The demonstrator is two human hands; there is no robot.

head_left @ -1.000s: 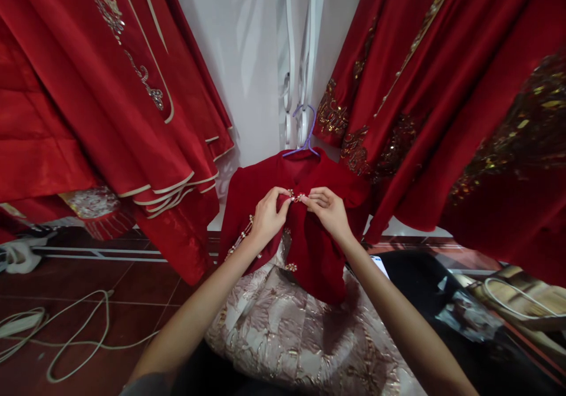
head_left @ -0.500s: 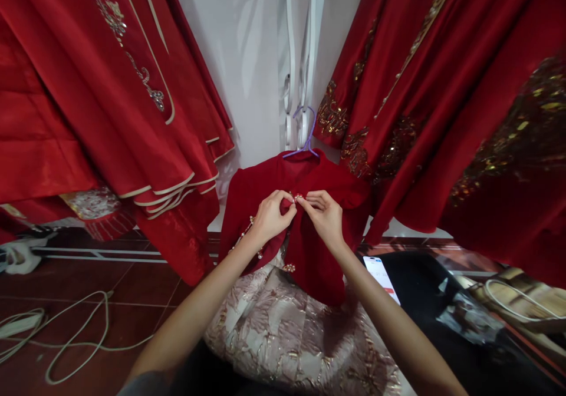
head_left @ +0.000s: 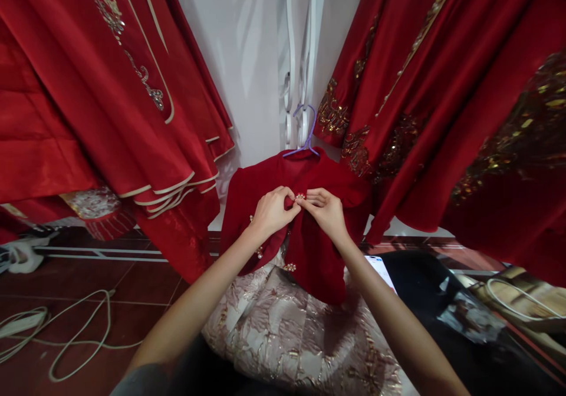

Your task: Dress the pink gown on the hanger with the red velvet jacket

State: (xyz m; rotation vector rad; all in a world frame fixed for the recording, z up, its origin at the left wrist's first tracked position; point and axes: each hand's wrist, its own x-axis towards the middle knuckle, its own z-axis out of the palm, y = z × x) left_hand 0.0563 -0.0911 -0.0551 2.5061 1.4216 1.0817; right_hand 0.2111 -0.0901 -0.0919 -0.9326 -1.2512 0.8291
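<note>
A short red jacket with a purple hanger at its neck lies over a pale brocade garment. At the jacket's front opening, my left hand pinches the edge close to a beaded flower button. My right hand grips the other side of that button between thumb and forefinger, and the two hands' fingertips meet there. Another beaded button sits lower on the front edge. More beads show beside my left wrist. Exactly what lies between the fingertips is partly hidden.
Red embroidered garments hang at left, and red sequinned ones at right. A phone rests on a black surface beside a clear plastic bag. White cable loops across the tiled floor at left.
My fingers have shifted slightly around the button, and more of it shows now. My right forearm covers more of the phone. The jacket stays in place.
</note>
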